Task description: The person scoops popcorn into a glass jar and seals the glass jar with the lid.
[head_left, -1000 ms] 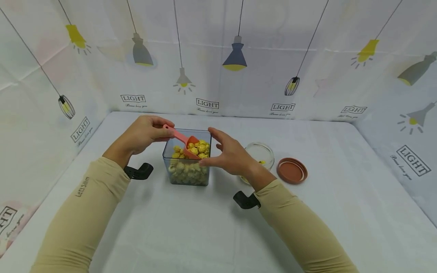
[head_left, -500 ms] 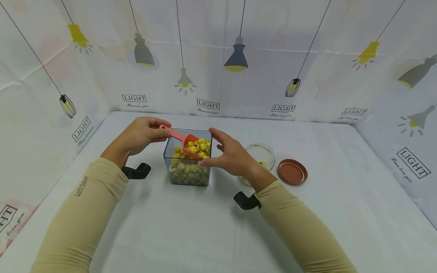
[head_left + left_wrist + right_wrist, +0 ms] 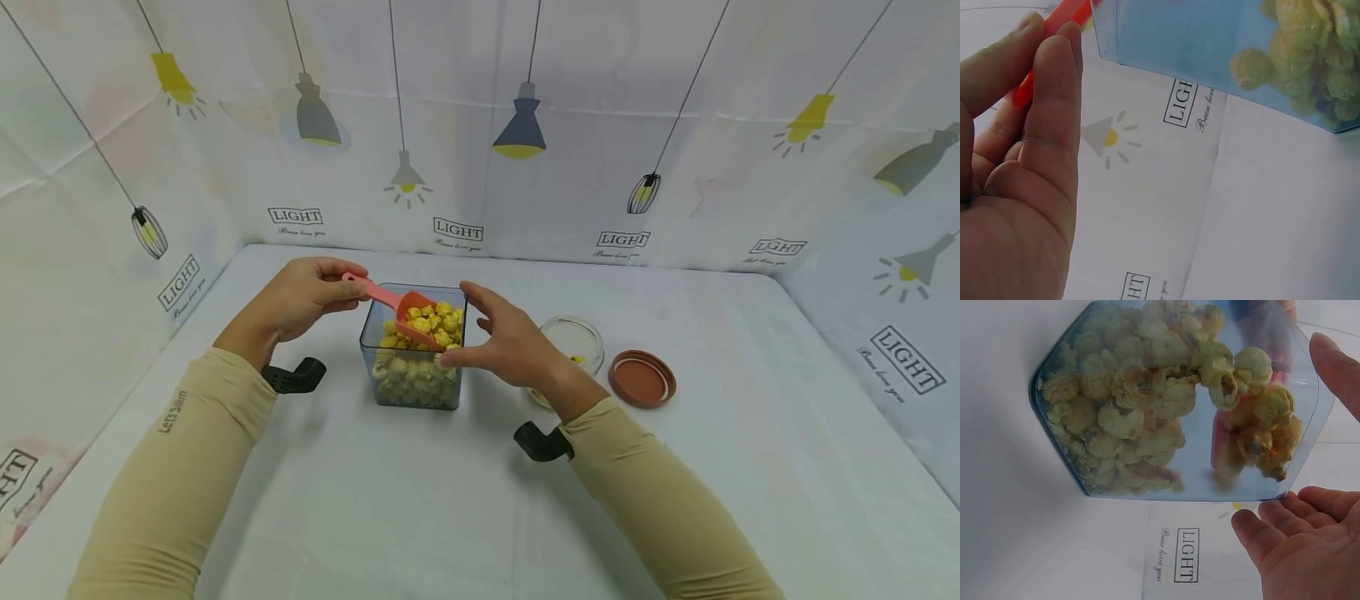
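Observation:
My left hand (image 3: 298, 292) pinches the handle of a coral-pink scoop (image 3: 377, 292) between thumb and fingers. Heaped with yellow popcorn (image 3: 423, 321), the scoop's bowl sits tilted inside the opening of a clear bluish square container (image 3: 371, 354). More popcorn fills the container's lower part, seen through its wall in the right wrist view. At the container's right side, my right hand (image 3: 510, 337) holds the rim area, thumb at the front wall and fingertips at the back corner. In the left wrist view, the fingers (image 3: 1054, 112) hide part of the scoop handle.
Right of the container stands a round clear glass jar (image 3: 588, 329), partly hidden by the right hand and wrist, with a few yellow bits in it. Beside it lies a reddish-brown round lid (image 3: 642, 379). A white cloth (image 3: 420, 508) covers the table, with a lamp-printed backdrop behind.
My left hand has drawn slightly left, bringing the loaded scoop a little left with it. The right hand stays at the container's side, and the jar and lid have not moved.

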Available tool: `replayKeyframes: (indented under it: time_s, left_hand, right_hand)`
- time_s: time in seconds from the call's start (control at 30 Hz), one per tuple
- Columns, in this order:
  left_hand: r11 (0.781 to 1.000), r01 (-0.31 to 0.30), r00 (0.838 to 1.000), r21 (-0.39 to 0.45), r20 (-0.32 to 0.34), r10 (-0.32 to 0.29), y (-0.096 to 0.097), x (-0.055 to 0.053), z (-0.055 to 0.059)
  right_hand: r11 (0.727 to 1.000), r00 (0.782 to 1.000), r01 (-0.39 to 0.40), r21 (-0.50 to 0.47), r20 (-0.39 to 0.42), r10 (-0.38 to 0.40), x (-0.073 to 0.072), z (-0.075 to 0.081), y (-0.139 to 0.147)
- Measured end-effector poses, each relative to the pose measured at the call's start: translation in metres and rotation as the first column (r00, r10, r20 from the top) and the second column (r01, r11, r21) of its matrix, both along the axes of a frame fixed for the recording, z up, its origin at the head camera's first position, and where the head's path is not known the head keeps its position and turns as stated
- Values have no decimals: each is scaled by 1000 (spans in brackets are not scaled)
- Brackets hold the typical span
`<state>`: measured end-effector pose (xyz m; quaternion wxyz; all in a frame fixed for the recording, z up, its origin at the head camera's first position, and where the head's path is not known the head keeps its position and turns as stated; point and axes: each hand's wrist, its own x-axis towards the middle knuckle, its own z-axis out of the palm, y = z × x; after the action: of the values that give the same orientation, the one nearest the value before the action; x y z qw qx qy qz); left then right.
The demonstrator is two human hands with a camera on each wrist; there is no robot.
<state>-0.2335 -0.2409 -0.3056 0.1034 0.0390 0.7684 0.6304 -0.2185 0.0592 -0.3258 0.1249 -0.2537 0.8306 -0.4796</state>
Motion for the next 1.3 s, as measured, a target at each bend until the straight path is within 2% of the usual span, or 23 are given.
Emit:
replayKeyframes:
  time_s: [0.43,0.77,1.13,1.3]
  left_hand:
    - [1000,15,1000,-5,2,-15,12,-3,-1]
    - [999,0,1000,32,0,0,3,0,-8]
    - [996,-8,1000,94,6,7,1,4,-7]
    - [995,-3,1000,96,-1,3,-1,5,-8]
  right_hand:
    - [1000,1000,18,8,2,-18,0,0,0]
    - [1000,1000,7,-16,4,-7,-1,-1,-2]
    - [1000,1000,-5,-10,-7,5,-3,-3,0]
    - [1000,1000,0,-11,3,0,-3,-3,0]
